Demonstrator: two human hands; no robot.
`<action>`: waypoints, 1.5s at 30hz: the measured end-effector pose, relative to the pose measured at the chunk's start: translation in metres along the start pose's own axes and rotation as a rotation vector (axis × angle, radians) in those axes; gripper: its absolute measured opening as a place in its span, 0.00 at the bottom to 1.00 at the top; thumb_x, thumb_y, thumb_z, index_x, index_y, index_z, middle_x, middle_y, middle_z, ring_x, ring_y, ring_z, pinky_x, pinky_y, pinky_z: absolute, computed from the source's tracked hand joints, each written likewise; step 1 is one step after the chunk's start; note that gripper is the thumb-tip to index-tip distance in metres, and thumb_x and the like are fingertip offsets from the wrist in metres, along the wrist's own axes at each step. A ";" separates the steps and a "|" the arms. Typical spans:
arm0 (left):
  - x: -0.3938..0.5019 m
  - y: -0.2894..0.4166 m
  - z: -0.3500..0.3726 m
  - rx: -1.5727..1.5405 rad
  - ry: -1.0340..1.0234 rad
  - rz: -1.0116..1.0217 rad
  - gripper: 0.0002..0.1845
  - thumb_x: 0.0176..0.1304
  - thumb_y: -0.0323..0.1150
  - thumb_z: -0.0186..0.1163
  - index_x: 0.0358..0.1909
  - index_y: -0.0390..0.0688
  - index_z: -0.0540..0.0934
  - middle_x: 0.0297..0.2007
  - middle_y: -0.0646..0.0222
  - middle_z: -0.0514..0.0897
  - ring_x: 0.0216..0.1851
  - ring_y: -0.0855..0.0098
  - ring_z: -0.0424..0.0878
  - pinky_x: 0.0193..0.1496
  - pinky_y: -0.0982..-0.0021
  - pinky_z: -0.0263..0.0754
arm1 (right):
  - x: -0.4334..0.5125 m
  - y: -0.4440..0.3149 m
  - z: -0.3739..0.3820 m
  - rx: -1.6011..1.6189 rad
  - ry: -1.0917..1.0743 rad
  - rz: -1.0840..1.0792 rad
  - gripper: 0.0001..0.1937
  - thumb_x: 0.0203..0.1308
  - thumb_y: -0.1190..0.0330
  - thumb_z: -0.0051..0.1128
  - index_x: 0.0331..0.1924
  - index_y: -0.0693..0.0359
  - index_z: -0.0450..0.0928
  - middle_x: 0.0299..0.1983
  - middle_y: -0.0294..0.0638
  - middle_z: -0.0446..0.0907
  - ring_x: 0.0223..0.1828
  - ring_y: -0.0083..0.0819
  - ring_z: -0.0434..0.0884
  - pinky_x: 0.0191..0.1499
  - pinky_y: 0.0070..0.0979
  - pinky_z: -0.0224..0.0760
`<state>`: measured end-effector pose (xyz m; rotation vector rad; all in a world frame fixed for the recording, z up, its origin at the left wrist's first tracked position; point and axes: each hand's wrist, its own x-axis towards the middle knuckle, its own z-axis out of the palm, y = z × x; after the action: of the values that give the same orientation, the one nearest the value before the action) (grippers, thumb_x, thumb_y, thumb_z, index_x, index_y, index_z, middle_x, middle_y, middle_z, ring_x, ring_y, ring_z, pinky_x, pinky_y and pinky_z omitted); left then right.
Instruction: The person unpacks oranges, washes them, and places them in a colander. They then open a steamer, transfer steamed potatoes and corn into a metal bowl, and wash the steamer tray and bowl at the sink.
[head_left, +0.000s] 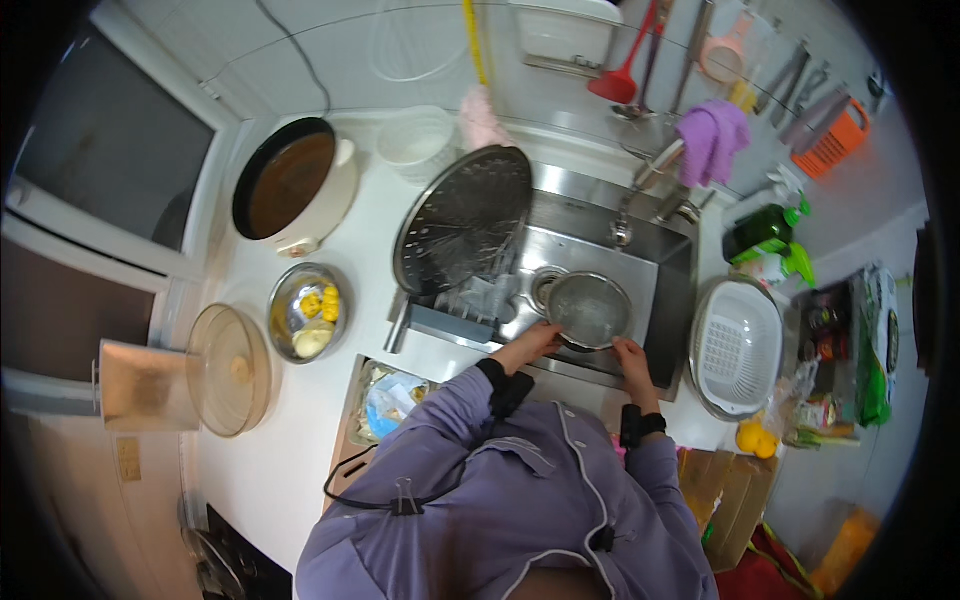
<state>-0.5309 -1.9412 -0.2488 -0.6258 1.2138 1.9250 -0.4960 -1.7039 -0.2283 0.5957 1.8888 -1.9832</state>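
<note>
Over the stainless steel sink (641, 262), both hands grip the near rim of a round grey metal vessel (590, 309); whether it is a bowl or a fine-mesh strainer is hard to tell. My left hand (534, 345) pinches its left side, and my right hand (631, 364) takes the lower right edge. The vessel partly overlaps the sink drain (547, 283). Beyond it, the spray head of the faucet (621, 231) points down into the sink. I cannot make out running water.
A large dark pan (465, 217) leans at the sink's left, above a grey dish rack (450, 324). Left on the counter are an electric pot (330, 202) and a metal bowl (281, 330) with yellow pieces. A white colander basket (739, 349) stands right. A purple cloth (712, 139) hangs over the faucet.
</note>
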 end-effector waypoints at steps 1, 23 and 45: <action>0.000 0.001 -0.001 0.014 -0.005 -0.020 0.10 0.61 0.36 0.54 0.40 0.41 0.71 0.33 0.67 0.77 0.34 0.72 0.77 0.43 0.70 0.76 | 0.000 0.001 0.000 0.008 -0.003 -0.009 0.12 0.59 0.58 0.56 0.28 0.57 0.77 0.27 0.28 0.75 0.33 0.17 0.71 0.38 0.16 0.61; -0.017 0.013 0.008 0.018 -0.022 -0.010 0.16 0.67 0.38 0.49 0.49 0.37 0.67 0.46 0.57 0.75 0.49 0.65 0.74 0.54 0.66 0.71 | 0.002 -0.007 -0.002 -0.238 0.032 -0.069 0.15 0.59 0.59 0.55 0.37 0.65 0.76 0.32 0.37 0.79 0.37 0.24 0.75 0.43 0.22 0.67; -0.046 0.056 0.037 -0.032 0.097 0.122 0.10 0.64 0.34 0.52 0.45 0.42 0.73 0.42 0.71 0.78 0.42 0.74 0.77 0.49 0.73 0.75 | 0.224 -0.247 -0.121 -0.909 0.287 -0.280 0.26 0.57 0.55 0.48 0.42 0.76 0.70 0.39 0.66 0.76 0.44 0.58 0.76 0.46 0.42 0.68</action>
<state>-0.5491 -1.9381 -0.1692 -0.6832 1.3107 2.0385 -0.8061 -1.5587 -0.1361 0.3567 2.8532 -0.9645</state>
